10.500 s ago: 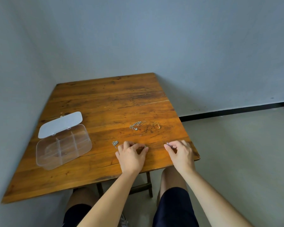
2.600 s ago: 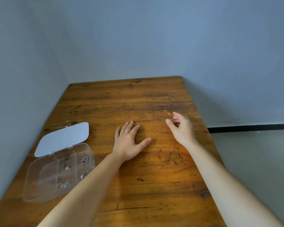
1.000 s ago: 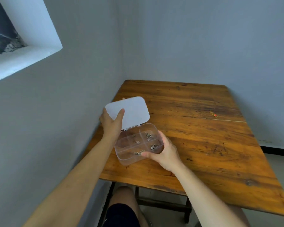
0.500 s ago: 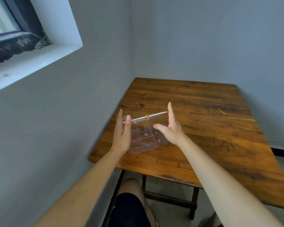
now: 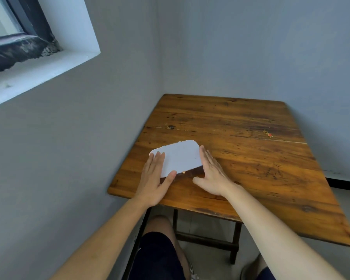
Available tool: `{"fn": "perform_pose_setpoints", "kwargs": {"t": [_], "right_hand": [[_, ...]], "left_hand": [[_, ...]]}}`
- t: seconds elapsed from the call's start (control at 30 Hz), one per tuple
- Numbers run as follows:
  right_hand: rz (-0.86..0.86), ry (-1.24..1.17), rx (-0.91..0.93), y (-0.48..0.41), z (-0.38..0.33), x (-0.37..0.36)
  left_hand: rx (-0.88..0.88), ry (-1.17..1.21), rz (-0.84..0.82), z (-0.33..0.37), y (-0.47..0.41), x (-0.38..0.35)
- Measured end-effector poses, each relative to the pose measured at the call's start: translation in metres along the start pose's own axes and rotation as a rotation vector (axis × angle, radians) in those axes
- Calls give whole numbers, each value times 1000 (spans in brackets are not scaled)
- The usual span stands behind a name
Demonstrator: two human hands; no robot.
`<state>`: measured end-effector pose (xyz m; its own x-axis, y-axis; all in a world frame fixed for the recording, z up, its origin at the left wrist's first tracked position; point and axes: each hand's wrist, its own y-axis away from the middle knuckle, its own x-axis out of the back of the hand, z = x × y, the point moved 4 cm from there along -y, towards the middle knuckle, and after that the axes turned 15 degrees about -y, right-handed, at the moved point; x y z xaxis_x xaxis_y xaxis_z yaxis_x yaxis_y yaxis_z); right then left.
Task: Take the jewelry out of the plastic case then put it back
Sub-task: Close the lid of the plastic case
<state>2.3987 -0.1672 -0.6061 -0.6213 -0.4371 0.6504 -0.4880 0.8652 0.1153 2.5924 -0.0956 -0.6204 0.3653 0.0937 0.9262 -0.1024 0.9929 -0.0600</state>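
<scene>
1. Now that the lid is coming down flat, the plastic case is looking shut, where half a second ago it was propped partway open between both hands.
2. It's sitting near the left front corner of the counter, close to the wall.
3. The left hand is resting with flat fingers on the case's left end, thumb at the front edge. Grip wide and flat, not clutching anything.
4. The right hand is lying open along the right end, same deal: splayed, holding nothing.
5. Most of the jewelry is going unseen under the white lid now.
6. Catch: one small red-and-gold piece is lying far out on the right of the counter, well apart from the case. So I'm guessing the putting-back isn't finished, unless that bit is getting skipped.
</scene>
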Motion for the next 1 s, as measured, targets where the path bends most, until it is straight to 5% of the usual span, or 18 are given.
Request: {"fn": "perform_pose_setpoints", "kwargs": {"t": [0.17, 0.4, 1.0], "right_hand": [[-26, -101, -93, 3, 7, -3], [81, 379, -21, 5, 36, -14], [93, 418, -11, 3, 40, -13]], "left_hand": [[-61, -192, -25, -6, -3, -3], [4, -381, 39, -3, -12, -4], [468, -289, 111, -23, -133, -7]]}}
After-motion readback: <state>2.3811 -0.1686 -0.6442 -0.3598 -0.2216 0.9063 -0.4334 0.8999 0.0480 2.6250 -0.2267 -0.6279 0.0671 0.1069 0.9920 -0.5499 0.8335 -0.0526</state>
